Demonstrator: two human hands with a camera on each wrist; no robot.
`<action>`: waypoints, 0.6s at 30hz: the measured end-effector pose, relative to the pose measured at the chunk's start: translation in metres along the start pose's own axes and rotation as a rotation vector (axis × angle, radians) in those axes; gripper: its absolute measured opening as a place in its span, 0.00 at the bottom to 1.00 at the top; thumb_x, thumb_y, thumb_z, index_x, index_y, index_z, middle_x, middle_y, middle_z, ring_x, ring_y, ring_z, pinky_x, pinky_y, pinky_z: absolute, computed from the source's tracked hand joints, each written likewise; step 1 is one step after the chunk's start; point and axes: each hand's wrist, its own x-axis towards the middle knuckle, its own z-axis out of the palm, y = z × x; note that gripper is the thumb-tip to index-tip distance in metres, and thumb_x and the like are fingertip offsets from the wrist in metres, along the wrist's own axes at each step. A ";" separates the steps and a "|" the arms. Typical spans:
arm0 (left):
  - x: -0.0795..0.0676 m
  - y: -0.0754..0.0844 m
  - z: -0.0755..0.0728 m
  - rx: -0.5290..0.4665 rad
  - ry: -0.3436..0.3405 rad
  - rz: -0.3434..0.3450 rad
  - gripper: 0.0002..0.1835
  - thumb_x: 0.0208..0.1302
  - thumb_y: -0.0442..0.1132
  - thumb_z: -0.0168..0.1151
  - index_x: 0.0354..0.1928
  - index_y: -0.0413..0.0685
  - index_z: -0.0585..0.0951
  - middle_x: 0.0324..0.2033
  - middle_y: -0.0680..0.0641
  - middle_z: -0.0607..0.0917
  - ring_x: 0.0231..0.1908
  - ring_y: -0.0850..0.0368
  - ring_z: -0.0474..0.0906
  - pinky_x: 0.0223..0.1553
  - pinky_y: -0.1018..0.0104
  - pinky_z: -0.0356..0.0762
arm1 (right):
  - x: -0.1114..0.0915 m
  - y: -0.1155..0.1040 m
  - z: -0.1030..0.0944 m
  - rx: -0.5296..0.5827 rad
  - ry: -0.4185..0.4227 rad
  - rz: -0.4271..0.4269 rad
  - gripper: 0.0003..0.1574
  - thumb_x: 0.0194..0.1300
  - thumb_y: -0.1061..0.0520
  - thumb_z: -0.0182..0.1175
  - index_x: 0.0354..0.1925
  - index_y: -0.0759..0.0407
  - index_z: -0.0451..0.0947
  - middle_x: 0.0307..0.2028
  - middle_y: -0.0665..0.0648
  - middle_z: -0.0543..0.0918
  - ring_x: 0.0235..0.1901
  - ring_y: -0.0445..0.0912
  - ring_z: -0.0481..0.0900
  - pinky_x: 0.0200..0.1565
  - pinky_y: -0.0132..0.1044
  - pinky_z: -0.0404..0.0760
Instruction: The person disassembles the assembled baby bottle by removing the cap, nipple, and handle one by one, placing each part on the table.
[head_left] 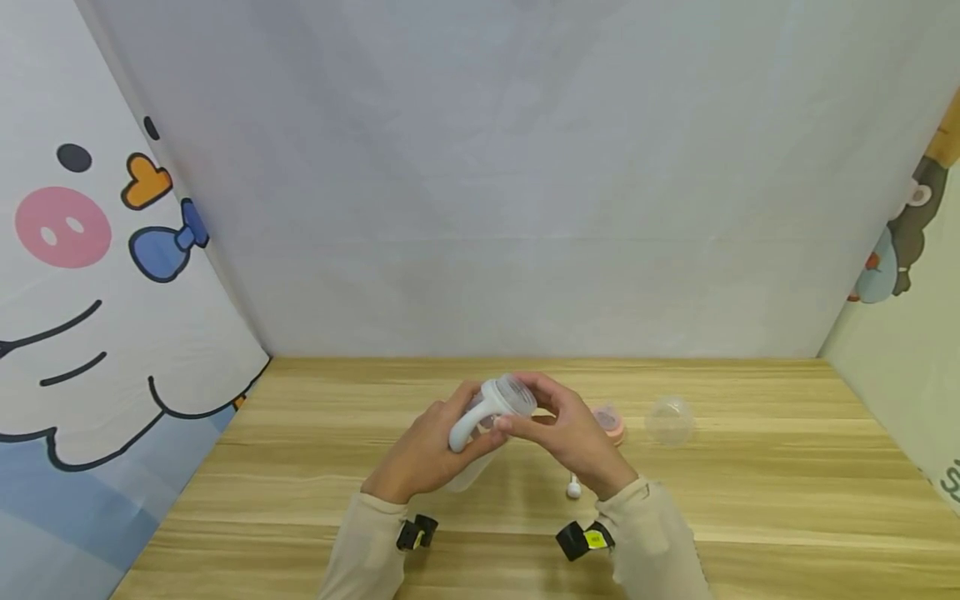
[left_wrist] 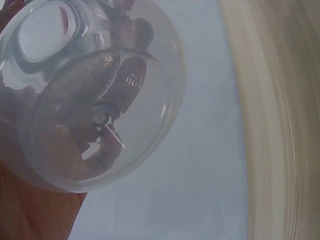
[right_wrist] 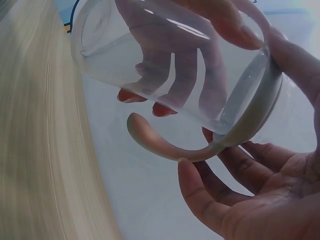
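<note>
A clear baby bottle (head_left: 469,477) is held tilted above the table between both hands. Around its neck sits a pale grey collar with a curved handle (head_left: 467,430), which also shows in the right wrist view. My left hand (head_left: 429,446) grips the bottle's body, its fingers visible through the clear wall in the right wrist view. My right hand (head_left: 567,427) holds the collar end, thumb and fingers curled around its edge. In the left wrist view the bottle's round base (left_wrist: 145,155) faces the camera.
On the wooden table (head_left: 757,500), a pink ring-like piece with a clear top (head_left: 609,423) lies behind the right hand. A clear dome-shaped cap (head_left: 670,421) stands farther right. A small white rounded piece (head_left: 573,487) lies near the right wrist. A pale cloth wall (head_left: 525,208) borders the back.
</note>
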 end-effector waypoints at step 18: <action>0.001 0.002 0.001 0.003 -0.018 -0.030 0.27 0.72 0.52 0.60 0.67 0.51 0.67 0.34 0.51 0.85 0.26 0.69 0.78 0.31 0.71 0.78 | -0.001 -0.001 -0.004 -0.040 0.051 -0.022 0.37 0.66 0.49 0.68 0.69 0.53 0.69 0.63 0.59 0.77 0.58 0.48 0.76 0.57 0.43 0.77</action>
